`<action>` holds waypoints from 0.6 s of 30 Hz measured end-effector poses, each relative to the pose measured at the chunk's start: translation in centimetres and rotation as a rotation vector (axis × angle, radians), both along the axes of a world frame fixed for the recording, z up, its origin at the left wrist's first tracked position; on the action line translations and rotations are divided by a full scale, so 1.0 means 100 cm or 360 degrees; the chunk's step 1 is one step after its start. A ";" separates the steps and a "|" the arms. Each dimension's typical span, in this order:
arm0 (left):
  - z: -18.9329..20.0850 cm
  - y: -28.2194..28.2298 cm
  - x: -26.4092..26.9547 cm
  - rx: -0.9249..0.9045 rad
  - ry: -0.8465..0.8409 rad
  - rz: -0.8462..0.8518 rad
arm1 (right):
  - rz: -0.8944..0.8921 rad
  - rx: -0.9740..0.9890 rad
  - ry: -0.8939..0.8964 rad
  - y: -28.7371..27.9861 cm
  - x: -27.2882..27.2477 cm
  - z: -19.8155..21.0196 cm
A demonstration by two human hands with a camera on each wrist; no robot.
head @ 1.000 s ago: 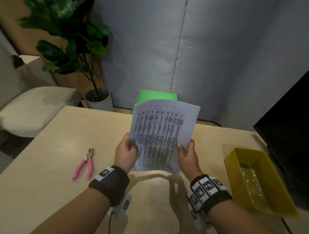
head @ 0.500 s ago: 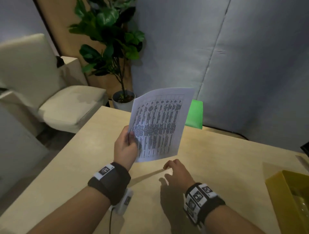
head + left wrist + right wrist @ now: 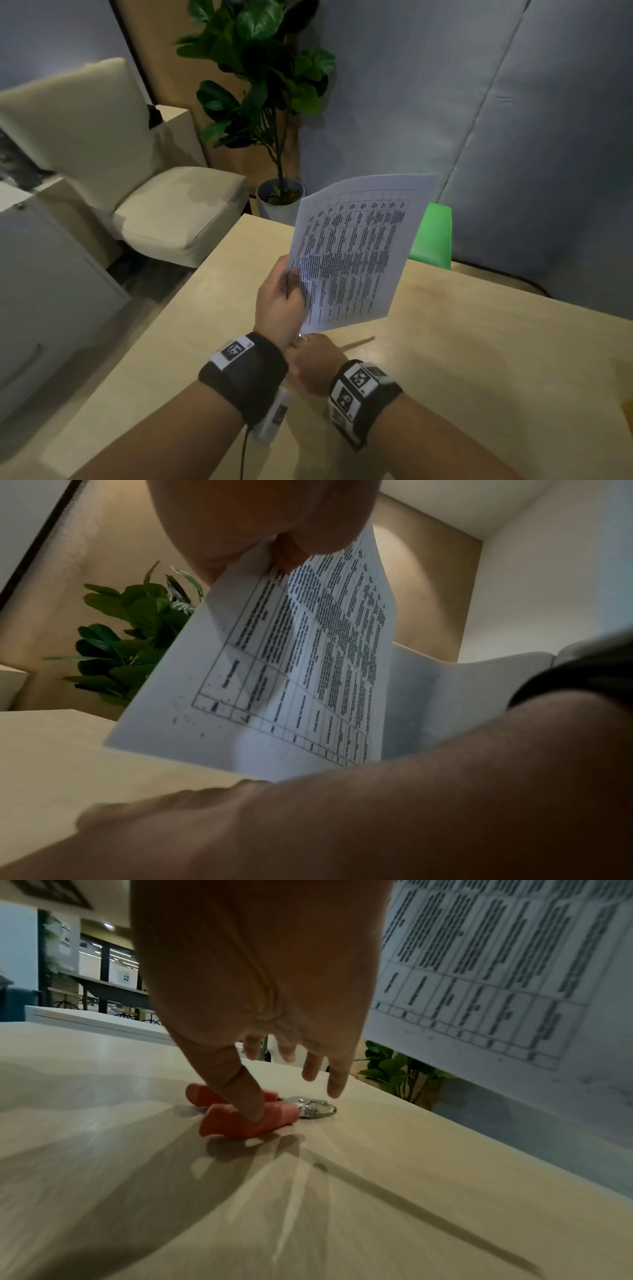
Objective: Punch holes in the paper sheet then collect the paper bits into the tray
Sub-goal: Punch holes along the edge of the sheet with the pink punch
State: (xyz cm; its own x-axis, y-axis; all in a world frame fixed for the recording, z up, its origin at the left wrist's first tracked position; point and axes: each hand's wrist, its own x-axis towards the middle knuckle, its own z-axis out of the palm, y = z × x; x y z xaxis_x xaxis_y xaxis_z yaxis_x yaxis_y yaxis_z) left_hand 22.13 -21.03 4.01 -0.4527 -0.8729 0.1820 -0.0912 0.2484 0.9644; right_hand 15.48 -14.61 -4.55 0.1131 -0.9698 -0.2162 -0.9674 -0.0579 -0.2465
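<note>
The left hand pinches the printed paper sheet by one edge, holding it up above the table. Below the sheet, the right hand reaches down with fingers spread, its thumb touching the pink-handled hole punch lying on the table. Beyond the table's far edge stand a potted plant, a cream chair and a green seat.

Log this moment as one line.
left hand: holds paper sheet | right hand: touching hole punch | holes: none
</note>
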 end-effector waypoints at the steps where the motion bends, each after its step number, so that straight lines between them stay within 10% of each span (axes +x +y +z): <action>1: -0.001 -0.001 0.000 0.0004 -0.0006 -0.0007 | 0.0033 -0.0009 0.0014 -0.003 0.002 0.002; 18: -0.001 0.011 -0.042 0.0095 -0.0003 -0.0197 | -0.0008 0.0301 -0.0107 0.011 -0.035 0.027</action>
